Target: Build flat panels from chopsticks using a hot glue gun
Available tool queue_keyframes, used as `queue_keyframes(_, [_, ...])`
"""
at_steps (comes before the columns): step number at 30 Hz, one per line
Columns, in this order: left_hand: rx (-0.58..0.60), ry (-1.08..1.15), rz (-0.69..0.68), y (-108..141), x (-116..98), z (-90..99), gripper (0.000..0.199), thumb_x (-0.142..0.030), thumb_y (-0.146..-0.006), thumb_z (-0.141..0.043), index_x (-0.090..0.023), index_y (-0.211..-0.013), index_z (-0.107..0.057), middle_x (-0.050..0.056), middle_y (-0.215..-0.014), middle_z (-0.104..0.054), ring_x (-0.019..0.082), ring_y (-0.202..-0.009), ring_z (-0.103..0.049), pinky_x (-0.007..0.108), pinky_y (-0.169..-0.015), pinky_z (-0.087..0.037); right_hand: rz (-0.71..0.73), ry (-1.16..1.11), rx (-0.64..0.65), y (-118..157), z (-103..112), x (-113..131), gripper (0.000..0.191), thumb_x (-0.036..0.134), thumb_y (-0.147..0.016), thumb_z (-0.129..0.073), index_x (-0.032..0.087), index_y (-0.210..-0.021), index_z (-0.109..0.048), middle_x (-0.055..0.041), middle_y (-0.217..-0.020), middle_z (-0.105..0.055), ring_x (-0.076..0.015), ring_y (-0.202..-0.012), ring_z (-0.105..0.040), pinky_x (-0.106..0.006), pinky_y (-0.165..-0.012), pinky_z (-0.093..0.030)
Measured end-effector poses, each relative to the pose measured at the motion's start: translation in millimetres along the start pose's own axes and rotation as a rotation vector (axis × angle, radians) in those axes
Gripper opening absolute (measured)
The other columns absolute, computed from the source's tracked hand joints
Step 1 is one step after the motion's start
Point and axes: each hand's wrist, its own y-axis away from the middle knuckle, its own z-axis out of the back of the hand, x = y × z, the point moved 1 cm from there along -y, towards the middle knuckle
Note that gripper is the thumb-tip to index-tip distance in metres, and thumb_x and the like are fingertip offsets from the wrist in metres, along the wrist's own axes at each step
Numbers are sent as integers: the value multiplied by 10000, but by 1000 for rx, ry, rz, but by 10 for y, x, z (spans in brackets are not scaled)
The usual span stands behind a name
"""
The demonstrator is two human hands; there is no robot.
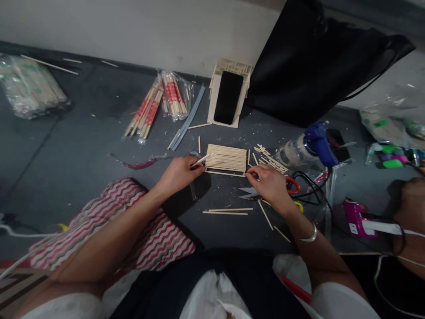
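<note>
A small panel of wooden sticks (227, 156) laid side by side rests on the dark table, with one stick (226, 173) along its near edge, a narrow gap apart. At its left edge, my left hand (181, 173) is closed on a short wooden stick (202, 160) that points up and right over the panel. My right hand (268, 182) pinches at the panel's near right corner; its fingertips hide just what they grip. Under that hand lie open scissors (250, 193) with orange and yellow handles. Cut stick pieces (270, 159) are heaped just beyond it.
Loose sticks (228, 211) lie nearer me. Wrapped chopsticks (144, 113), a blue strip (189, 118) and a phone (228, 97) on card are farther back. A black bag (308, 66), a blue-lidded bottle (299, 148) and cables stand right. A zigzag-patterned cloth (159, 239) lies left; another person's arm (411, 221) is far right.
</note>
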Motion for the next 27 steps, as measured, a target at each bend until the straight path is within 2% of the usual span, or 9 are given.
queue_keyframes(11, [-10,-3,49,6,-37,-6,227,-359,-799,-565,-204,-653,-645,-25,-545,-556,143,-522,-487,273,-539,-302,-52,-50,12,-14,-5,33,181,205,-875,-589,252,-756,-716,-28,-772,-743,-200,-761,-674,-298,-657,-440])
queue_keyframes(17, [-31,19,10,10,16,-31,262,-365,-800,-559,-189,-628,-649,-20,-540,-548,135,-530,-468,267,-532,-291,-48,-61,-4,4,-20,24,185,194,-870,-581,245,-742,-705,-37,-764,-732,-209,-759,-675,-305,-655,-437])
queue_keyframes(27, [-2,30,43,19,-8,-29,268,-369,-808,-545,-181,-656,-662,-28,-536,-531,131,-524,-465,260,-529,-295,-44,-66,-17,6,-36,24,201,200,-878,-579,243,-721,-696,-36,-748,-733,-205,-743,-666,-304,-656,-430])
